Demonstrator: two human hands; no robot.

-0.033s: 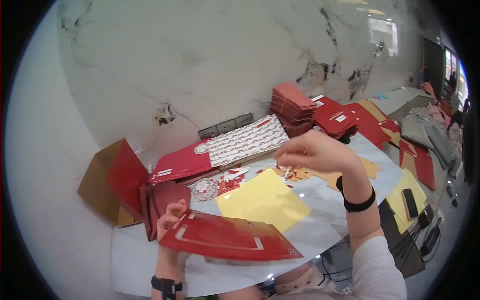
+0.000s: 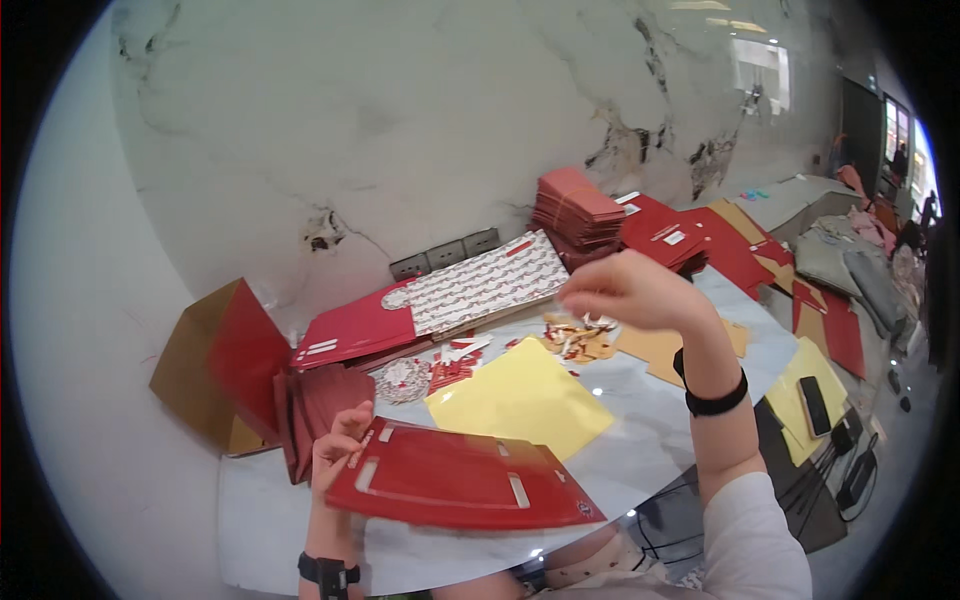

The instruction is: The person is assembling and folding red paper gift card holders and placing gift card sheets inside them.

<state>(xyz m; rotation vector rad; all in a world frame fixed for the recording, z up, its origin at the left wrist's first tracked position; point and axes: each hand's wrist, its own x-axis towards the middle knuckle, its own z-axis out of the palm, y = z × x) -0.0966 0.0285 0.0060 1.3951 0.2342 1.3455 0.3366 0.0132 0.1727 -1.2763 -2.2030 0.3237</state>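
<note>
My left hand (image 2: 342, 447) is closed on the left edge of a flat red cardboard sheet (image 2: 450, 480), which is tilted above the table's near edge. Slots and pale rectangular patches show on its face. My right hand (image 2: 630, 288) is raised over a pile of small tan, red and white paper scraps (image 2: 580, 338). Its fingers are bent and pressed together; whatever may be between them is hidden. Below the hands, a yellow sheet (image 2: 520, 395) lies on the marble-patterned table (image 2: 640, 440).
A patterned white board (image 2: 490, 285) and a red one (image 2: 360, 325) lie along the wall. Stacked dark-red envelopes (image 2: 575, 210) stand behind. An open cardboard box (image 2: 215, 365) is at left, a round patterned piece (image 2: 403, 380) near it. A phone (image 2: 814, 406) lies at right on yellow sheets.
The red sheet has tilted slightly, showing more of its face. My right hand stays over the scraps, and the whole view has shifted a little.
</note>
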